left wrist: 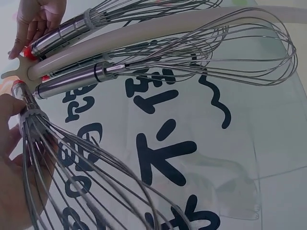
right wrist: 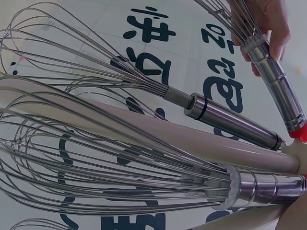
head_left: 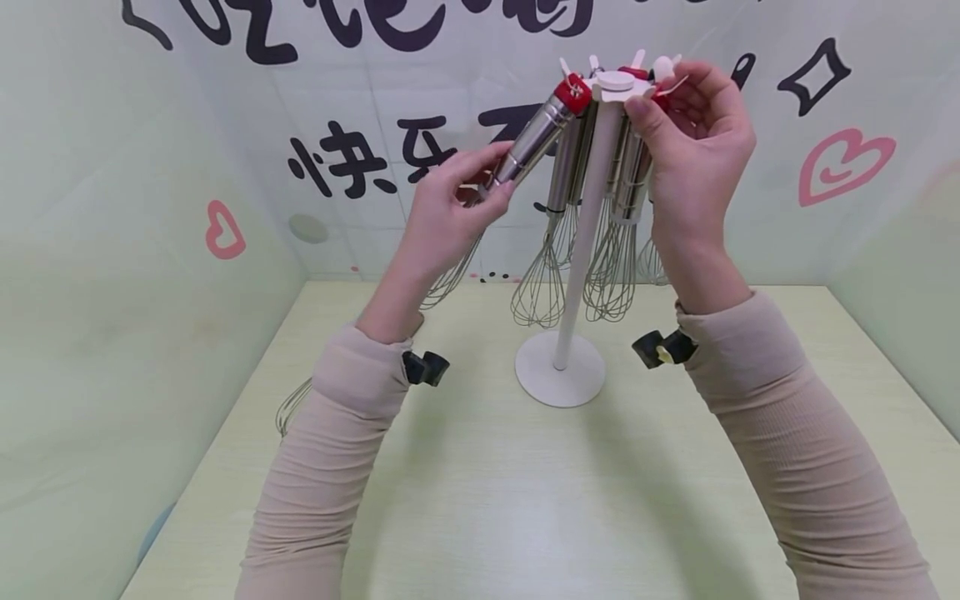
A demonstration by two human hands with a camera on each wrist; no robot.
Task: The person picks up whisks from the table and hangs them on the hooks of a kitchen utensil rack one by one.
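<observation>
In the head view my left hand (head_left: 457, 196) grips a steel whisk (head_left: 536, 137) low on its handle. The whisk tilts, and its red-capped end meets the edge of the white rack's top (head_left: 617, 82). Its wire loops (left wrist: 53, 143) fan out in the left wrist view. My right hand (head_left: 697, 142) pinches the right side of the rack's top, beside a red whisk end; the exact contact is partly hidden by the fingers. Several whisks hang from the rack, among them a slim steel-handled whisk (right wrist: 230, 120) and a thicker ringed one (right wrist: 268, 187).
The rack's pole (head_left: 585, 242) rises from a round white base (head_left: 558, 392) on the pale table (head_left: 480, 500). Wire loops of another whisk (head_left: 288, 408) show beside my left sleeve. A printed cloth (head_left: 360, 242) with black lettering stands behind.
</observation>
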